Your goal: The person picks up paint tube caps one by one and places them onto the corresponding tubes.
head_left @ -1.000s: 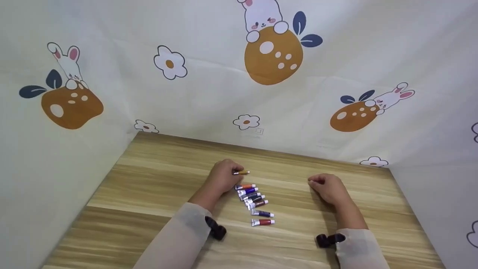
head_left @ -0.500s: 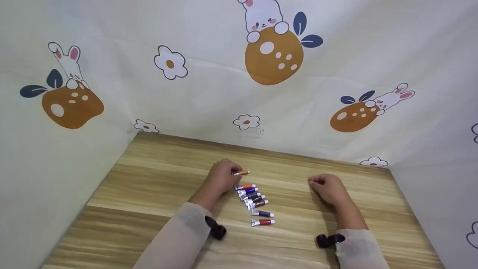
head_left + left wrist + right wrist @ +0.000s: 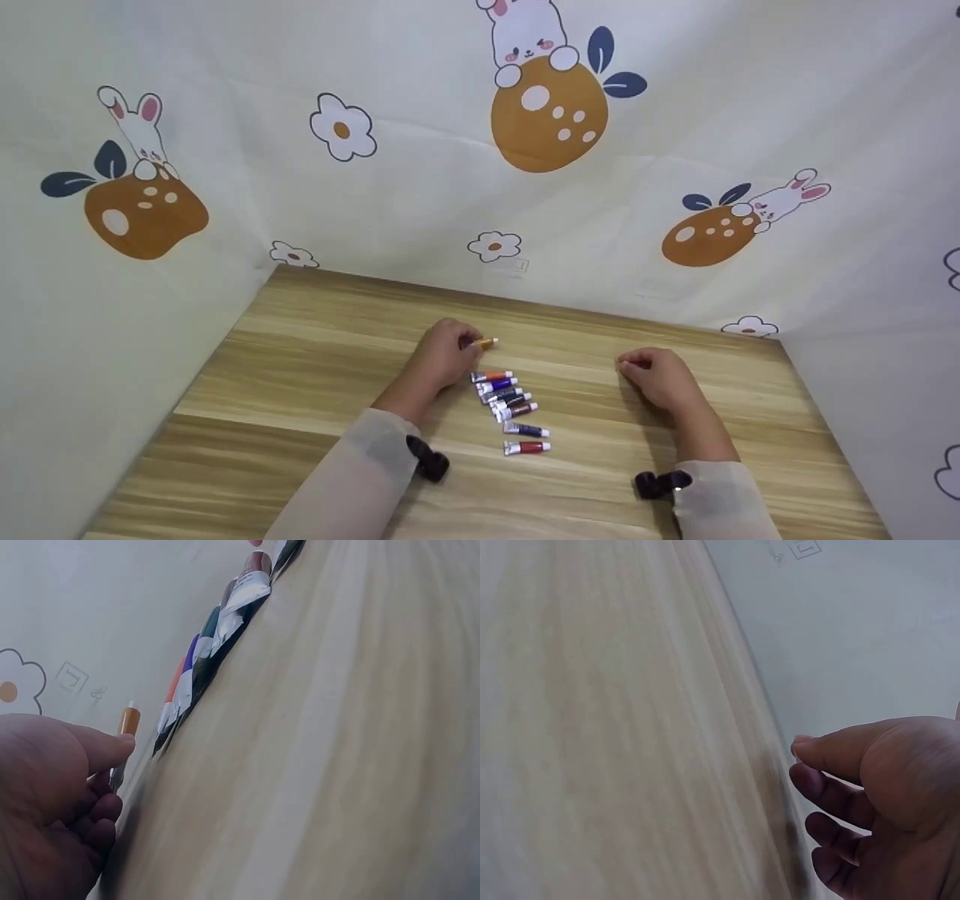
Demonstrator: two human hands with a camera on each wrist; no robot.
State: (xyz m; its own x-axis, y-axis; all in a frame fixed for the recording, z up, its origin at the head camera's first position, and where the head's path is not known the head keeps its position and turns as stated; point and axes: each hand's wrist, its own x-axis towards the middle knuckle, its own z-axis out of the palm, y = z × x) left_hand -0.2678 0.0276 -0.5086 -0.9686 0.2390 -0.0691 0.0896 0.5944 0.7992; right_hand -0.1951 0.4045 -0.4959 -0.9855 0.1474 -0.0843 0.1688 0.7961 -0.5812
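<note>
My left hand (image 3: 446, 352) pinches a small orange paint tube (image 3: 484, 343) just above the wooden table (image 3: 300, 375); in the left wrist view the same orange tube (image 3: 127, 727) sticks out past my thumb and curled fingers (image 3: 97, 799). Right below it a row of several small paint tubes (image 3: 506, 401) lies on the table, also seen as a row of tubes (image 3: 217, 630) in the left wrist view. My right hand (image 3: 652, 375) rests on the table to the right, fingers loosely curled and holding nothing (image 3: 855, 795).
Cloth walls printed with rabbits and flowers (image 3: 547, 97) close the table in at the back and on both sides. A dark wrist device sits on each sleeve, left (image 3: 427, 459) and right (image 3: 660, 484).
My left hand has lifted the orange tube very slightly away from the row. The right hand has stayed put.
</note>
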